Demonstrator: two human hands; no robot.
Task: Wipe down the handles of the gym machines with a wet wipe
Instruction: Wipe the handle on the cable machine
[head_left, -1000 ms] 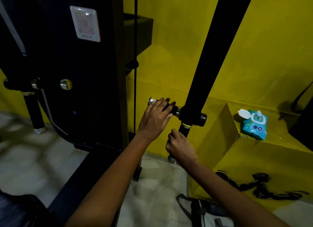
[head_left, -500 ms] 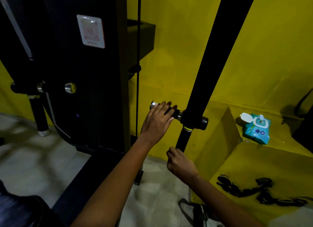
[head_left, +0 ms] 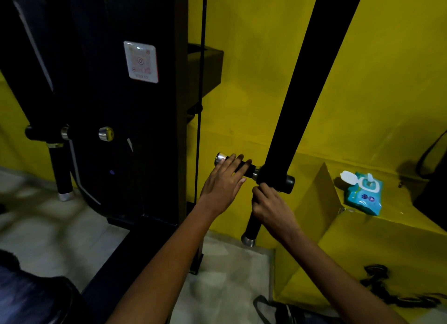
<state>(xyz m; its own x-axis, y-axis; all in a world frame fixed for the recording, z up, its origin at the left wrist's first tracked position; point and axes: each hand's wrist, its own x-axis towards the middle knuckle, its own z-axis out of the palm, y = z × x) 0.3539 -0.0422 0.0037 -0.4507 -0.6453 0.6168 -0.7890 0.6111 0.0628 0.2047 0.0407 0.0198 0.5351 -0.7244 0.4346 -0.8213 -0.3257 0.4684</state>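
Machine frame [head_left: 108, 106] takes up the whole left side, a big black column with a sticker on it, parked right up against the yellow wall [head_left: 254, 69]. A long black arm [head_left: 312, 81] slants down from the top right to a hub, and that's where the handles are.

Two handles come off that hub. The horizontal handle [head_left: 244, 167] sticks out to the left with a chrome end cap; the lower handle [head_left: 252, 223] hangs down toward the floor, chrome cap at the bottom too. Makes sense they're both getting attention together since they share one joint.

Left hand [head_left: 223, 184] is laid over the horizontal handle, fingers mostly straight and draped across it, resting more than clamping. My guess is it's there to stop the arm from swinging while the other hand works.

Right hand [head_left: 271, 206] has its grip curled around the top of the lower handle, just under the hub. I'd assume a wipe is tucked in there since that's the job, but honestly I can't see one, the hand covers it and the lighting is dim.

Pack of wet wipes [head_left: 365, 194] is sitting on the yellow ledge [head_left: 399, 227] to the right, flap popped open, within reach but well apart from the hands. Seems left open so grabbing a fresh one is easy.

There's another pair of handles over on the far left of the frame, probably still to do.
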